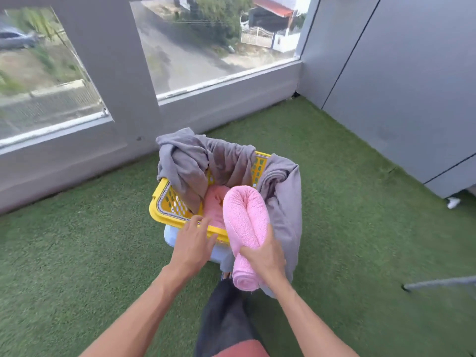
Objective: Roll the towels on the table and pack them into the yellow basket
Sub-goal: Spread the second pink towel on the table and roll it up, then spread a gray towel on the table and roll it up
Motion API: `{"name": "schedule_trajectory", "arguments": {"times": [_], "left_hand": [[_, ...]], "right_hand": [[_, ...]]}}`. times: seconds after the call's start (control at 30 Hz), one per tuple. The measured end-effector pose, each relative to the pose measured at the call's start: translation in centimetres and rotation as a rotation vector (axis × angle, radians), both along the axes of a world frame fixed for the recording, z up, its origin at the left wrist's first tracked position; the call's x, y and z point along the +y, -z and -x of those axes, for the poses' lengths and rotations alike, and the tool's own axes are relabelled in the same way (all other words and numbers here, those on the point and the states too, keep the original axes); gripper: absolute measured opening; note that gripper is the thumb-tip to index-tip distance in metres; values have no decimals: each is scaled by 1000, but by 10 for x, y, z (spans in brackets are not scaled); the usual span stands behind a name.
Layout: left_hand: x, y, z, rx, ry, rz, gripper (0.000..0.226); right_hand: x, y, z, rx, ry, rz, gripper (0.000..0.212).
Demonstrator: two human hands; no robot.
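- Green artificial turf (347, 202) covers the floor.
- Grey wall panels (412, 86) stand at two o'clock.
- Windows (213, 39) from ten to twelve o'clock show a road and a white gate (257, 36).
- A small white object (453, 202) lies at three o'clock.

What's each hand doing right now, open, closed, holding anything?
Left hand: open, fingers spread, empty, at the yellow basket's near rim.
Right hand: closed around the rolled pink towel, holding it over the basket.
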State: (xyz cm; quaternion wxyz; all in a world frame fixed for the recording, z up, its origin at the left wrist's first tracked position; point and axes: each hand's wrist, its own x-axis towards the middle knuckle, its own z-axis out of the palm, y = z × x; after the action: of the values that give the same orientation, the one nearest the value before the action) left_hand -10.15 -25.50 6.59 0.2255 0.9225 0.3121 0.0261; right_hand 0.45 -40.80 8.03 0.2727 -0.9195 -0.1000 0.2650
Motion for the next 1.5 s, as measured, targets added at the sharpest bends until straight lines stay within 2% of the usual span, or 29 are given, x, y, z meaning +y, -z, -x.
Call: {"name": "schedule_trajectory", "arguments": {"times": [0.2,0.3,0.47,0.67,0.8,0.93,1.0,1.07,1.13,1.23,1.33,1.5], "left_hand": [[65,42,-67,182,-55,-40,41],[86,67,-80,226,-39,-90,38],[120,121,-93,292,12,-90,47],[126,142,-91,234,-38,-66,39],[129,140,-95,249,-69,-51,37],[137,137,-95,226,63,-139,25],[156,129,-97,161,190,-268,31],[188,116,-101,115,305,-394,33],[225,104,-105,105,394,-504,29],[272,88,-108,87,511,-615,38],[302,81,-107,69,562,-660,42],[322,74,-117,60,596,-568,17]], "right_hand": [[87,42,-100,92,-77,153,107],[122,74,-122,153,-43,234,104],[165,143,-131,195,4,266,95],[174,221,-119,253,-90,316,113],[176,237,-117,252,-160,315,113],[181,219,-125,230,-212,360,103],[195,202,-132,74,-343,261,92],[219,183,-137,-16,-499,0,84],[252,168,-139,-62,-566,-193,72],[290,158,-136,-132,-463,-321,46],[303,153,-131,-148,-331,-347,23],[296,127,-113,-104,-242,-379,8]]}}
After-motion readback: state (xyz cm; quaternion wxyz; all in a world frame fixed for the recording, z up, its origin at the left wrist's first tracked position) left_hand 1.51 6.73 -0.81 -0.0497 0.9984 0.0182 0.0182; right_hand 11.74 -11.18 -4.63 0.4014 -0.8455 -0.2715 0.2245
